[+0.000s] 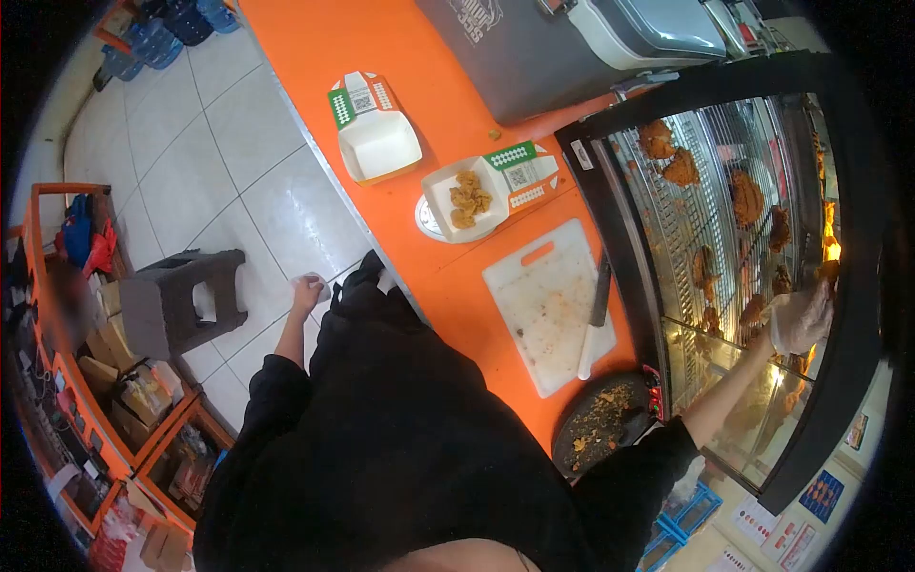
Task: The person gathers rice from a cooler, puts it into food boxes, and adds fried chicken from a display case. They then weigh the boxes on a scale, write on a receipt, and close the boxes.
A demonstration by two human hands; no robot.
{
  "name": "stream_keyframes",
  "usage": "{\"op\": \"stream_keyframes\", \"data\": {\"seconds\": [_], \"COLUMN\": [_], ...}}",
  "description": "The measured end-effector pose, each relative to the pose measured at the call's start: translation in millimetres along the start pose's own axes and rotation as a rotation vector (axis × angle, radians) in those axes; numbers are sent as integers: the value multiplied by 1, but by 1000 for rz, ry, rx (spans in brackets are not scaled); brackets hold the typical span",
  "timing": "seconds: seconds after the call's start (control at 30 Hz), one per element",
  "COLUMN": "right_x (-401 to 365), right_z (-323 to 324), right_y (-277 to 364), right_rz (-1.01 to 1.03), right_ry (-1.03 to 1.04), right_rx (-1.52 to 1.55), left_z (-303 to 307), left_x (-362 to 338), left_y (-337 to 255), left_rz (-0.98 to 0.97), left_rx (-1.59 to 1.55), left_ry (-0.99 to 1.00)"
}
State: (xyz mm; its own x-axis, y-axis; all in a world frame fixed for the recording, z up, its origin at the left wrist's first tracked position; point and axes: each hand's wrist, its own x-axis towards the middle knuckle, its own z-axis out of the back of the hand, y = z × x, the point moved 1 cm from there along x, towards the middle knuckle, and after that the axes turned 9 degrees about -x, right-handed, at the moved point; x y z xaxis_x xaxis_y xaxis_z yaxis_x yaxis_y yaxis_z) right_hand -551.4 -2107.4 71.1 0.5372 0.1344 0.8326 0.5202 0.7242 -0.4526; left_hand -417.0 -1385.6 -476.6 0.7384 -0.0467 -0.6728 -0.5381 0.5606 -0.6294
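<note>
Golden-brown fried chicken pieces (746, 195) sit on racks in the glass warming case (705, 355) at the orange counter's (324, 48) right edge. Your right hand (799, 319), in a clear plastic glove, reaches among them, seemingly choosing one; lifting it calls for a firm grip. The glove hides those fingers, so I cannot tell their state. Your left hand (307, 289) curls shut off the near edge.

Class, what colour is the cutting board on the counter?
The cutting board is white; the head view shows it best.

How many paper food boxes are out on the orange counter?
2. An empty box lies farther along the counter; a second box, holding fried pieces, sits by the cutting board. Others may be out of view.
</note>
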Motion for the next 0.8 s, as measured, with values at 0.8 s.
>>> {"op": "stream_keyframes", "data": {"seconds": [0.8], "right_x": [-95], "right_z": [44], "right_y": [446], "right_rz": [-451], "right_ry": [567], "right_rx": [883], "left_z": [20], "left_x": [12], "left_y": [24], "left_rz": [23], "left_rx": [-187], "left_ry": [-49]}}
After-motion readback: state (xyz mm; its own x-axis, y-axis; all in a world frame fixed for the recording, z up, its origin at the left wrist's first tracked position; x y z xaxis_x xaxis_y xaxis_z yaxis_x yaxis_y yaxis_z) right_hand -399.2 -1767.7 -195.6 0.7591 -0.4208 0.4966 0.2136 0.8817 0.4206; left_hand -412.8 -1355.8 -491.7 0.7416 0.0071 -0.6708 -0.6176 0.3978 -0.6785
